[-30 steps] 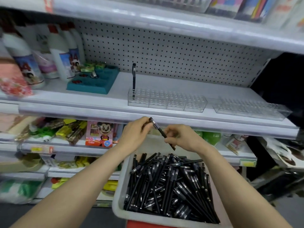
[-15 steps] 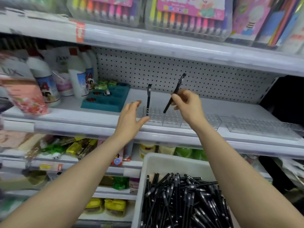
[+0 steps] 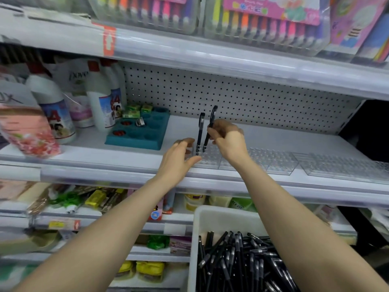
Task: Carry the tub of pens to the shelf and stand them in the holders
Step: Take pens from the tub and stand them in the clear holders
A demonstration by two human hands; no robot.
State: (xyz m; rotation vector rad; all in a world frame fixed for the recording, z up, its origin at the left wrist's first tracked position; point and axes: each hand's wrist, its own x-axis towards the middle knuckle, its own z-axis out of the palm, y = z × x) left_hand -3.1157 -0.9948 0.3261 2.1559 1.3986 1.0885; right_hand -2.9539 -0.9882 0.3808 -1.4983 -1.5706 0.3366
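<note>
Held pen (image 3: 210,125): light, stiff, probably slick; right hand (image 3: 229,140) pinches it mid-barrel, tip down at the clear holder (image 3: 212,160), just beside the standing pen (image 3: 200,131).
Left hand (image 3: 179,157): fingers relaxed, grasping nothing, at the holder's left end.
Holder: probably light and may slide; worth steadying.
Tub (image 3: 221,216): below the shelf, full of loose pens.

Your shelf (image 3: 126,160) carries, left to right: bottles (image 3: 103,102), tray (image 3: 134,142), first holder (image 3: 259,160), second holder (image 3: 341,165). In first holder's left end: standing pen (image 3: 201,131); second pen (image 3: 211,125) just right of it. Below the shelf, nearest you: tub (image 3: 221,211), loose pens (image 3: 242,260) in it.
</note>
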